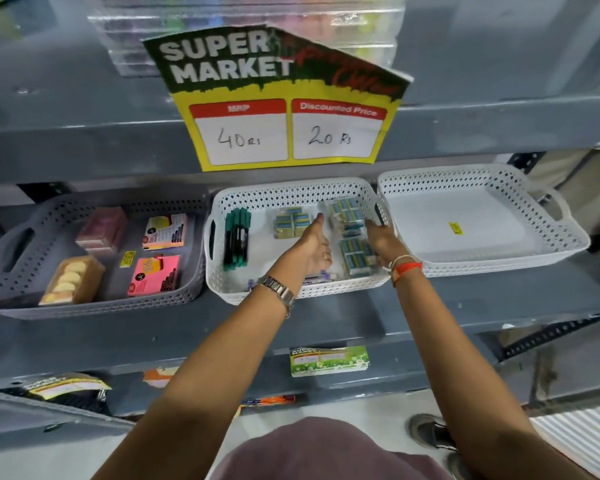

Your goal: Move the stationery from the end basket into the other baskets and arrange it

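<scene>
On the middle shelf (465, 327) sat three baskets in a row: grey basket (11, 271) on the left, mid basket (219, 271) in the centre, end basket (568, 237) on the right. The end basket looked emptied, w/ only a small yellow sticker (457, 227) on its floor, so the moving part was prob. done.

Both hands were inside the mid basket. Left hand (314, 244) lay flat, fingers straight and close together, pointing into the gap between two lots of eraser packs. Right hand (381, 237) reached toward the packs near the right wall; its fingers were mostly hidden, so I cannot tell whether it gripped a pack or only pushed it.

Stationery was spread thus:
- mid basket: green pens (237, 239) lined up by the left wall, a small eraser group (291, 223) in the centre, more erasers (347, 211) toward the back right, another lot (357, 256) front right, and a loose pen (317, 279) along the front wall.
- grey basket: two sticky-note pads (165, 232) (155, 275), a pinkish box (103, 225) and a tan box (71, 280), set well apart.

Left to do, by my read: square up the erasers and deal w/ the loose pen.
</scene>
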Action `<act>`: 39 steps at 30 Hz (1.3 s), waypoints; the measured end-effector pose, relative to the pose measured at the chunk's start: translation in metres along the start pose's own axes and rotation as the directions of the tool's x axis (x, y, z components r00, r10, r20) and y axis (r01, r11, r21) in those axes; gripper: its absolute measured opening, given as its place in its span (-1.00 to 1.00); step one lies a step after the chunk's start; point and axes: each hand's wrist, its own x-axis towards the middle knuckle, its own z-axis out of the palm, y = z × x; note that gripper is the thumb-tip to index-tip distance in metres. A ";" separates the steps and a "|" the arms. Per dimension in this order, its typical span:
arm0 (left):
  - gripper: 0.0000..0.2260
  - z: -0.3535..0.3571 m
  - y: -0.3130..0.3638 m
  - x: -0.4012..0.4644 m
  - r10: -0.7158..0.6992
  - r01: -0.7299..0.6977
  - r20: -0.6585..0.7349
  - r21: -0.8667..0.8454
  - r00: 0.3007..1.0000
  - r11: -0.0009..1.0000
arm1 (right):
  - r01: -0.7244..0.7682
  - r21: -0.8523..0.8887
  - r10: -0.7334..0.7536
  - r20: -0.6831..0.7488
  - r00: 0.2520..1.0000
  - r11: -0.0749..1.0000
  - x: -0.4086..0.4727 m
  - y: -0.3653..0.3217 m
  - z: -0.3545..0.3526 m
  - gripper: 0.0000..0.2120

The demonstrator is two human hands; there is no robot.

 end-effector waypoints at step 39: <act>-0.35 0.059 0.017 -0.001 0.314 -0.282 -0.267 0.149 0.911 0.948 | 0.296 0.071 -0.296 -0.007 0.955 0.953 0.029 -0.009 -0.008 -0.46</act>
